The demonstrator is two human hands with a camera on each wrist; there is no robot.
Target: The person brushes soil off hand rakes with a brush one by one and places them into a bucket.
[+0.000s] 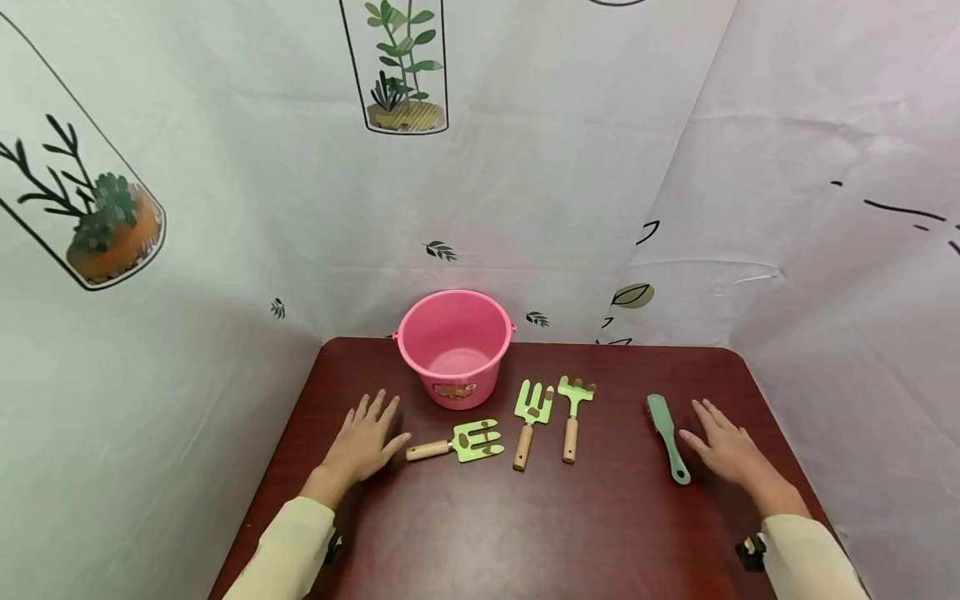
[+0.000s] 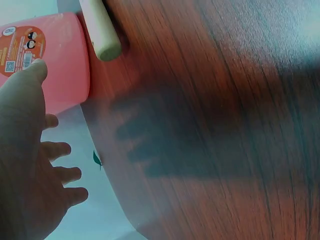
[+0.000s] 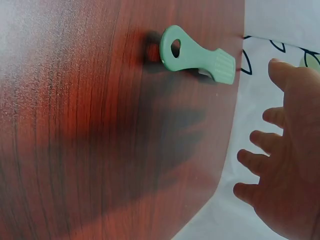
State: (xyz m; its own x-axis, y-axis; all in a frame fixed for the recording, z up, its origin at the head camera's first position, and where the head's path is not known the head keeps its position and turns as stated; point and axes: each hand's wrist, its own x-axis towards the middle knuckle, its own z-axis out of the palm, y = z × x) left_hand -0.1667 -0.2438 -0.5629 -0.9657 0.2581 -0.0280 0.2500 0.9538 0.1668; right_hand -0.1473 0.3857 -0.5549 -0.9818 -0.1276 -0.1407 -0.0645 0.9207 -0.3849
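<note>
My left hand [image 1: 363, 443] is held over the left side of the table with fingers spread, casting a shadow below it. Its thumb comes close to the wooden handle of a green garden fork [image 1: 477, 440] lying sideways. My right hand [image 1: 726, 448], fingers also spread, hovers at the right beside a green hairbrush [image 1: 667, 437]. In the right wrist view the brush's holed handle end [image 3: 187, 60] lies apart from the fingers. A second garden fork [image 1: 533, 404] and a small rake [image 1: 573, 408] lie in the middle, handles toward me. Both hands hold nothing.
A pink bucket [image 1: 476, 387] stands upright at the back of the dark red wooden table [image 1: 555, 533], behind the sideways fork. White cloth [image 1: 525, 200] with printed plants hangs behind the table and along both sides, close to its edges.
</note>
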